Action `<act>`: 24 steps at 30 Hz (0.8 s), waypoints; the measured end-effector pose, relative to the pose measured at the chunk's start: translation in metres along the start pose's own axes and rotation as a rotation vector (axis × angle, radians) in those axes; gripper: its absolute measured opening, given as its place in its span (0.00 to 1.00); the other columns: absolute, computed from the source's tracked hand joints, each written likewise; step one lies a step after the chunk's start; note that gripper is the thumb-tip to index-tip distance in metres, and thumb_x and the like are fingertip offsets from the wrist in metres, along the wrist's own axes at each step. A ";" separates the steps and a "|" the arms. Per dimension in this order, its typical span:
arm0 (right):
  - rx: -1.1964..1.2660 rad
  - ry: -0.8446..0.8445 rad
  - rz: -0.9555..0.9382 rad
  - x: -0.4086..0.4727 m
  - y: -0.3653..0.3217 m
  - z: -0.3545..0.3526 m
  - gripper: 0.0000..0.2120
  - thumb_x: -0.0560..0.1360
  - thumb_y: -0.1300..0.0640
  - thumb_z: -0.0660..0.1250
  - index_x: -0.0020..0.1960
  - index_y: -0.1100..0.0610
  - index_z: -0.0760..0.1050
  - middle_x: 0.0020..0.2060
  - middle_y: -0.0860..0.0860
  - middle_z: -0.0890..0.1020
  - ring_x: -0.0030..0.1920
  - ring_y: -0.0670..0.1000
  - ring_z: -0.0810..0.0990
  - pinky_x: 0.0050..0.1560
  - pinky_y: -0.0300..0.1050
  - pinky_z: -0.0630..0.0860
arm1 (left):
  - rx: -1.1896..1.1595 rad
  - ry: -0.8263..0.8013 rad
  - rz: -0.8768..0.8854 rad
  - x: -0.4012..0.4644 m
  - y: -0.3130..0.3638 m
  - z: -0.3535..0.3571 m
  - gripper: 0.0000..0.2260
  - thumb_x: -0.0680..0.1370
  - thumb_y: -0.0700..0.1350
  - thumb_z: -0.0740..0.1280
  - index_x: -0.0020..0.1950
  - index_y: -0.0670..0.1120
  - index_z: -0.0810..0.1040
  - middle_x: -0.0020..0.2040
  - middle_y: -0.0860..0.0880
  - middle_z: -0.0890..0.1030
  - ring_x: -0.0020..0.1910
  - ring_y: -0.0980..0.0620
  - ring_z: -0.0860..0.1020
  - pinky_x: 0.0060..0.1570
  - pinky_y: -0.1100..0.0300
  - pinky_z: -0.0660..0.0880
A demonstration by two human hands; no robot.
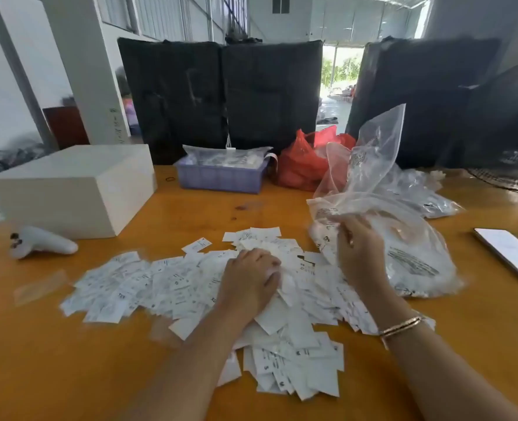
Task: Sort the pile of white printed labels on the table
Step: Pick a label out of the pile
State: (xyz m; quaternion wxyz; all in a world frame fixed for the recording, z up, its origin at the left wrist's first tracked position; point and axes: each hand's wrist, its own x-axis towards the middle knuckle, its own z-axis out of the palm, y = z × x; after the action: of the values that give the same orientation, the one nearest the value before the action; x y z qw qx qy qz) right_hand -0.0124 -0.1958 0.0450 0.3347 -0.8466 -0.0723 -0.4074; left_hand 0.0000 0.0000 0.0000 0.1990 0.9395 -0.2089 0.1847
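— Nearest the lens, what do you make out?

— Two bare forearms reaching in from the lower edge, the right one wearing a gold bracelet (pixel 401 327). Under them lies the pile of white printed paper labels (pixel 166 284), spread over the middle of the orange wooden bench (pixel 69 360). The print is too small and blurred to read.

— And the hands?

— The left hand (pixel 248 279) rests palm-down on top of the pile, fingers bent over the labels; whether it pinches any I cannot tell, since the fingertips are hidden. The right hand (pixel 359 247) grips the crumpled edge of a clear plastic bag (pixel 382 189) that rises just right of the pile; its contents are hazy through the film.

— Further out?

— A white handheld controller (pixel 40 243) lies at the left, beside a white rectangular box (pixel 72 189). A smartphone (pixel 509 253) is cut off at the right edge. Behind stand a lilac plastic basket (pixel 221 177) and a red plastic bag (pixel 304 162), then large black wrapped bundles (pixel 221 98) blocking most of the hall.
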 end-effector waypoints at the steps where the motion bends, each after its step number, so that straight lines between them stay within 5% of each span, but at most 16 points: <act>1: -0.048 0.101 -0.008 0.007 0.007 -0.006 0.12 0.75 0.71 0.61 0.52 0.63 0.80 0.48 0.54 0.80 0.42 0.48 0.77 0.44 0.30 0.71 | -0.005 0.018 0.018 0.000 -0.001 -0.001 0.12 0.80 0.52 0.60 0.61 0.53 0.76 0.62 0.56 0.76 0.61 0.54 0.70 0.54 0.62 0.61; 4: -0.228 0.143 0.222 0.025 0.027 -0.023 0.15 0.77 0.69 0.56 0.59 0.64 0.77 0.56 0.60 0.79 0.57 0.60 0.75 0.56 0.48 0.72 | -0.075 0.081 0.036 -0.002 -0.003 -0.005 0.08 0.78 0.49 0.64 0.56 0.51 0.79 0.56 0.54 0.78 0.58 0.53 0.72 0.53 0.60 0.65; 8: -0.395 -0.231 0.478 0.029 0.051 -0.019 0.19 0.77 0.70 0.55 0.66 0.64 0.71 0.64 0.62 0.74 0.63 0.61 0.72 0.61 0.51 0.69 | -0.149 0.118 0.006 -0.005 0.000 -0.010 0.03 0.77 0.46 0.66 0.49 0.49 0.79 0.46 0.57 0.77 0.51 0.54 0.73 0.51 0.56 0.71; 13: -0.542 -0.377 0.501 0.017 0.054 -0.008 0.09 0.76 0.68 0.57 0.47 0.66 0.75 0.50 0.61 0.75 0.42 0.58 0.71 0.43 0.47 0.67 | -0.181 0.110 -0.012 -0.006 0.001 -0.011 0.03 0.77 0.46 0.66 0.49 0.49 0.79 0.44 0.58 0.75 0.49 0.55 0.71 0.50 0.57 0.72; 20: -0.433 -0.093 0.454 0.014 0.060 -0.007 0.03 0.75 0.60 0.66 0.46 0.60 0.75 0.46 0.56 0.78 0.39 0.54 0.72 0.37 0.45 0.67 | -0.194 0.124 -0.024 -0.006 0.002 -0.009 0.04 0.77 0.46 0.67 0.50 0.49 0.79 0.47 0.55 0.79 0.49 0.57 0.71 0.50 0.58 0.73; 24: -0.444 -0.069 0.387 0.013 0.066 -0.008 0.10 0.77 0.53 0.65 0.48 0.60 0.79 0.49 0.56 0.79 0.40 0.54 0.73 0.38 0.45 0.68 | -0.215 0.124 -0.050 -0.006 0.003 -0.009 0.03 0.77 0.47 0.67 0.49 0.50 0.79 0.46 0.57 0.78 0.49 0.57 0.71 0.50 0.58 0.73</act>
State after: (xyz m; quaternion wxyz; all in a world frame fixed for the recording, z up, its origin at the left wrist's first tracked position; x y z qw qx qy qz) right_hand 0.0174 -0.2533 0.0240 0.2102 -0.9106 0.1701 -0.3126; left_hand -0.0087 0.0034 0.0062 0.3159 0.9044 -0.1911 0.2141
